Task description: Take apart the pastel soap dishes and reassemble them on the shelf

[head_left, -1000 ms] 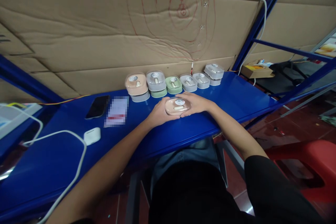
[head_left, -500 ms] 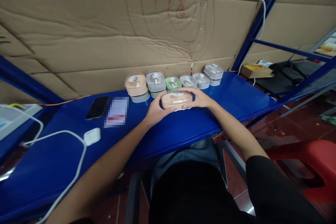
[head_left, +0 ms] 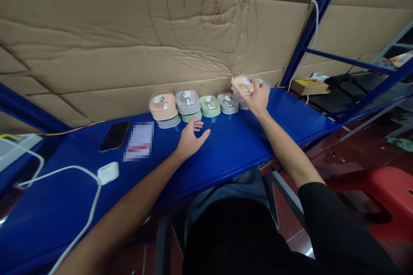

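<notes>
Peach box [head_left: 241, 84]: in the head view I record it clasped in the right hand [head_left: 260, 99], toward the right end of the row of boxes [head_left: 229, 103]; whether it touches them, I cannot tell. From my remote station I note the left hand [head_left: 192, 138] half-spread over the blue table [head_left: 226, 146], near the green box [head_left: 209, 106], with a phone [head_left: 114, 136] and white case [head_left: 109, 173] lying to its left.
</notes>
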The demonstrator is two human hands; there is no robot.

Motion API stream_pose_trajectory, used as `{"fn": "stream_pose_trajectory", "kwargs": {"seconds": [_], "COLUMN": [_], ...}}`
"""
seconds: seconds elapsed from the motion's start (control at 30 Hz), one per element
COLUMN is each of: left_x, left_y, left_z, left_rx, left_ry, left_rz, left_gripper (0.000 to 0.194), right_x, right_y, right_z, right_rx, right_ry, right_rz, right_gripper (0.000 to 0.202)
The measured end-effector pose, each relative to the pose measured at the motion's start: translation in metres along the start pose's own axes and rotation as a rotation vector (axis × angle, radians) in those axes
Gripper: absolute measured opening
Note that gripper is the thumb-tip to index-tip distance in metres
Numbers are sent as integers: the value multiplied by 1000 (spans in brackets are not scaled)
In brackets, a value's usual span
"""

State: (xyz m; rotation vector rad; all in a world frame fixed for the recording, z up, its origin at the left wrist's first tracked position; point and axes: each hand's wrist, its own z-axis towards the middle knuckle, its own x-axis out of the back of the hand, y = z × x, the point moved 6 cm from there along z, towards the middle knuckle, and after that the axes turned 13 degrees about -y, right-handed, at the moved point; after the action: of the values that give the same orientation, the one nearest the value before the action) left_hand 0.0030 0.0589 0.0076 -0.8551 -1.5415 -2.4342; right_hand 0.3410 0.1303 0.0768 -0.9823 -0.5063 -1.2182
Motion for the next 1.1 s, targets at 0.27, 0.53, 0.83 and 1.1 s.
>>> {"fn": "stream_pose_trajectory", "kwargs": {"seconds": [0.27, 0.53, 0.83, 1.1], "left_x": [-4, -5, -5, -6], "left_y": [3, 4, 5, 4], "left_z": [0, 0, 0, 1], "left_rx": [-9, -9, -23, -25], "left_ry": [-48, -69, -94, -103], "left_rz": [44, 77, 112, 133], "left_gripper": [45, 39, 37, 36], "right_x": [-30, -33, -27, -28], "right_y": [6, 9, 9, 10], "right_z": [3, 5, 1, -3], "right_rx": [-98, -92, -144, -129], "right_ry": [-62, -42, -17, -62], "right_rz": [-55, -102, -82, -65], "right_gripper": [78, 72, 76, 62]}}
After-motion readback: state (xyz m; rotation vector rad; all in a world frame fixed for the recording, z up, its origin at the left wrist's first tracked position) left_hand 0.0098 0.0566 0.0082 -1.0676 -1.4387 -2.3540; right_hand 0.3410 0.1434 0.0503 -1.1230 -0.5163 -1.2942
